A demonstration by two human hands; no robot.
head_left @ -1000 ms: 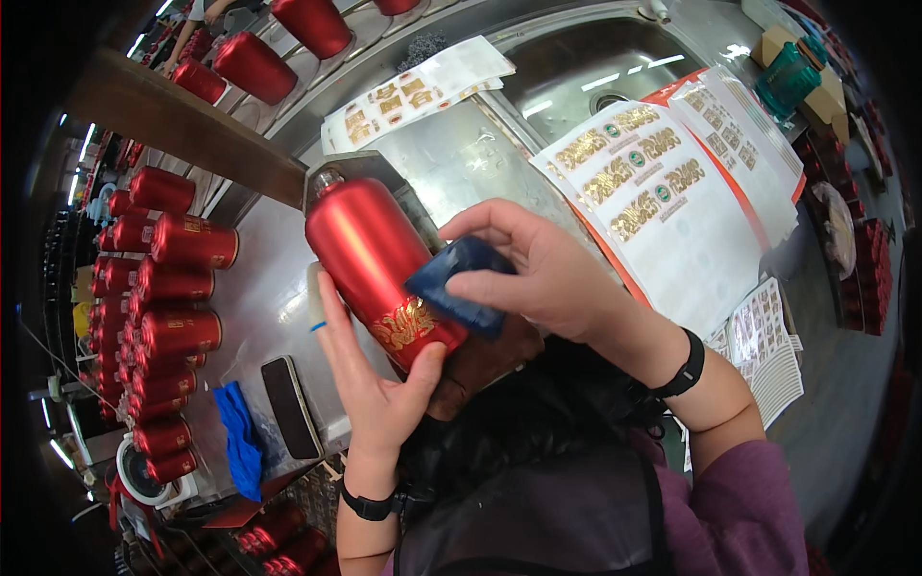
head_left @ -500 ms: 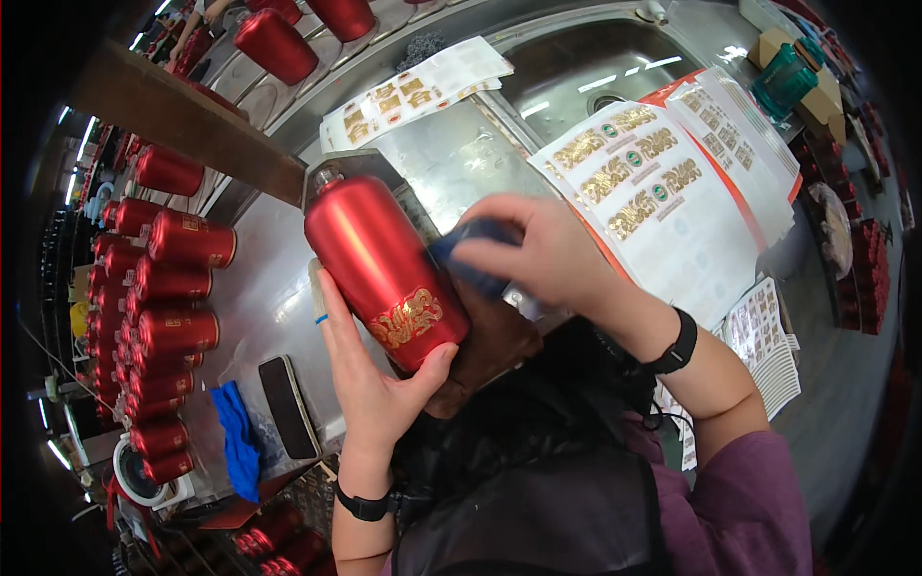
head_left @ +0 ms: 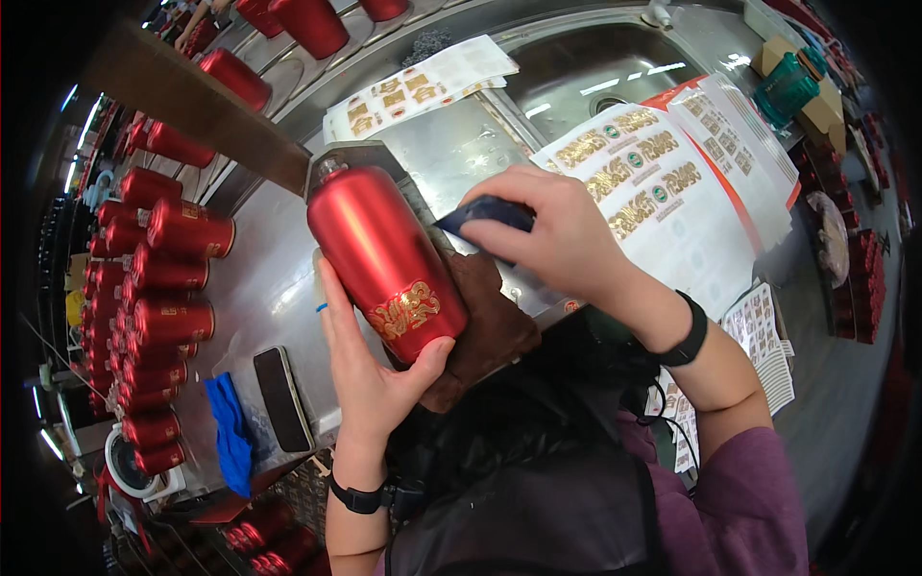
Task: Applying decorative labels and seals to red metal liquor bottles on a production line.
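Observation:
A glossy red bottle (head_left: 357, 226) with a clear glass neck lies tilted on a brown cloth (head_left: 495, 322), its neck pointing away to the upper left. Near its base shows a gold dragon-like decal (head_left: 406, 309). My left hand (head_left: 376, 384) grips the bottle's base end, thumb on the near edge and fingers along the left side. One finger has a blue band. In my right hand (head_left: 567, 230) is a dark blue, flat-edged scraper (head_left: 495, 213), held just right of the bottle with its pointed corner apart from the surface.
Decal sheets (head_left: 615, 182) lie on the right, another stack (head_left: 423, 88) at the far side beside a metal sink (head_left: 567, 82). Several red bottles (head_left: 173, 269) stand on the left, near a phone (head_left: 283, 398) and blue cloth (head_left: 229, 432). A brown beam (head_left: 192, 106) crosses the upper left.
My right hand and the scraper have shifted slightly up and away from the bottle's right side. The bottle stays in my left hand. Red bottles at the upper left have changed position.

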